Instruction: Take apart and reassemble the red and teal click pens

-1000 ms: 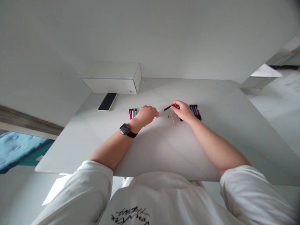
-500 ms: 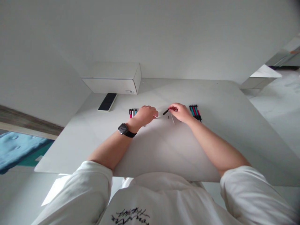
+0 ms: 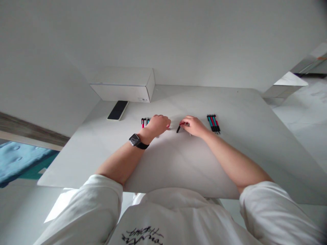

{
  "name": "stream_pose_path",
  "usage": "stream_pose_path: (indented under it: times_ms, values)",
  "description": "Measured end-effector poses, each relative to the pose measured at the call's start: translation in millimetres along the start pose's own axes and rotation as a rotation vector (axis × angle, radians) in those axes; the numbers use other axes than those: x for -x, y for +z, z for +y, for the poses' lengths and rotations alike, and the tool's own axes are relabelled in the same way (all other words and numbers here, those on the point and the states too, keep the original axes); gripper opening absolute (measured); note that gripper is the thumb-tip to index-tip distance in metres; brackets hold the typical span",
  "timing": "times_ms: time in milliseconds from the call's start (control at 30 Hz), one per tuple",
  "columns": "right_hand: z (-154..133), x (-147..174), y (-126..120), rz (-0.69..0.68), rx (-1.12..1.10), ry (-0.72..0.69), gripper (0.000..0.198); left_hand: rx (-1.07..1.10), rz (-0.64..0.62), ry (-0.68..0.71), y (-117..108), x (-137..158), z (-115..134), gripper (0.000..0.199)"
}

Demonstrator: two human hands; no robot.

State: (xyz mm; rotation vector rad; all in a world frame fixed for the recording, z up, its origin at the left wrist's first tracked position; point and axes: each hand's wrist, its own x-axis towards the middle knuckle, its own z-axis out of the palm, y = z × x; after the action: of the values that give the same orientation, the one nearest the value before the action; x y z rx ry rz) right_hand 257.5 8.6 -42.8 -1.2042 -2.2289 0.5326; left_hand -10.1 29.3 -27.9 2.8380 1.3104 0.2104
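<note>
At centre, right hand (image 3: 192, 125) is grasping black tube (image 3: 178, 129); left hand's grip (image 3: 159, 125) is unclear; illegible black lettering (image 3: 140, 233) is showing at bottom.

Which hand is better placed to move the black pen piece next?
Probably the right hand: its fingers hold the black pen piece, while the left hand is apart from it, across a gap.

Holds a black tube (image 3: 178, 129), tilted, in the right hand (image 3: 193, 126), near some pens (image 3: 213, 123). Curls the left hand (image 3: 160, 125) by other pens (image 3: 145, 123). Wears a watch (image 3: 134, 139). Has a phone (image 3: 118, 110) and box (image 3: 120, 92) on the table (image 3: 166, 163).
</note>
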Motion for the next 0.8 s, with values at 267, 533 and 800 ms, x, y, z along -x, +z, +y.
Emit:
stream_pose_path:
  times_ms: [267, 533, 800]
  values:
    - [2.2, -2.4, 10.4, -0.027, 0.117, 0.004, 0.015, -0.042, -0.006, -0.048, -14.8, 0.5, -11.5, 0.014]
    - [6.4, -2.6, -16.5, 0.206, 0.081, 0.055, 0.026, 0.059, 0.256, -0.113, -35.7, 4.0, -21.3, 0.022]
    - [30.4, 1.2, -55.8, 0.411, 0.107, 0.209, 0.026, 0.038, 0.350, -0.297, -57.7, 7.6, -13.5, 0.057]
